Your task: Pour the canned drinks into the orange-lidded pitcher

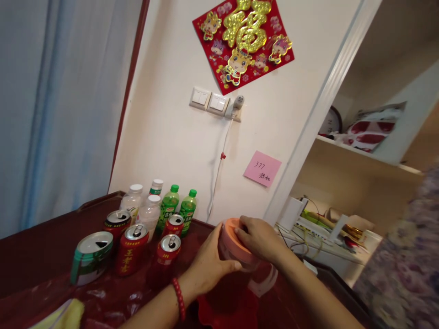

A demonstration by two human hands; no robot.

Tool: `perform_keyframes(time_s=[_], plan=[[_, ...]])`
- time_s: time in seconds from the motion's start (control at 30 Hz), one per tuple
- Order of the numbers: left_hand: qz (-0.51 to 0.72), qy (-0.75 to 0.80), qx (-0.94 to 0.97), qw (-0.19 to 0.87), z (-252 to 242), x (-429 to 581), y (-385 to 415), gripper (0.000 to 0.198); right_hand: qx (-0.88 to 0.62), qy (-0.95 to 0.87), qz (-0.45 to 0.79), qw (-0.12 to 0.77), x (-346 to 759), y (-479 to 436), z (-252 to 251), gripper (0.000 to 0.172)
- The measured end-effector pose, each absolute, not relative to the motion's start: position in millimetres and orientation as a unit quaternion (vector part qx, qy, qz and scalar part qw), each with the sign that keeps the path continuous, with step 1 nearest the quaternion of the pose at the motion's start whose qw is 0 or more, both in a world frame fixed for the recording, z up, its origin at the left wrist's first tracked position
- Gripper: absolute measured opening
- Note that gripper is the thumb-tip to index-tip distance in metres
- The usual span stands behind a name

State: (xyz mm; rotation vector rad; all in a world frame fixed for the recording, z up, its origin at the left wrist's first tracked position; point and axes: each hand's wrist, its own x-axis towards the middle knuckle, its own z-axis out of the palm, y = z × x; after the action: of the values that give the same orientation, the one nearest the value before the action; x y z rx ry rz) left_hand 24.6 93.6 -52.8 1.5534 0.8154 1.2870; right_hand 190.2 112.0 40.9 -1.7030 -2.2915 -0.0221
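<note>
Both hands are on a clear plastic jug (247, 265) with an orange lid (229, 228), standing at the table's right part. My left hand (207, 265) wraps round the jug's side, its thumb across the front. My right hand (259, 235) grips the lid from the top right, fingers closed on it. A clear handle (267, 283) sticks out at the lower right of the jug. Below the jug lies a bright red thing with a wavy edge (228, 308); its kind is unclear.
Left of my hands stand several cans, among them a red can (132, 253) and a green can (91, 260). Behind them are green bottles (188, 210) and white-capped bottles (149, 214). A yellow cloth (66, 315) lies front left. Patterned fabric (401, 256) hangs at right.
</note>
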Motion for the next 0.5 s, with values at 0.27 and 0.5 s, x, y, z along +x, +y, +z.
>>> perform_keyframes(time_s=[0.27,0.5], plan=[[0.548,0.327,0.625,0.451,-58,24,97,0.107,-0.523,-0.727,0.127,0.426,223,114,23,0.059],[0.535,0.309,0.627,0.475,-54,23,99,0.101,-0.526,-0.56,0.275,0.578,256,101,-50,0.075]])
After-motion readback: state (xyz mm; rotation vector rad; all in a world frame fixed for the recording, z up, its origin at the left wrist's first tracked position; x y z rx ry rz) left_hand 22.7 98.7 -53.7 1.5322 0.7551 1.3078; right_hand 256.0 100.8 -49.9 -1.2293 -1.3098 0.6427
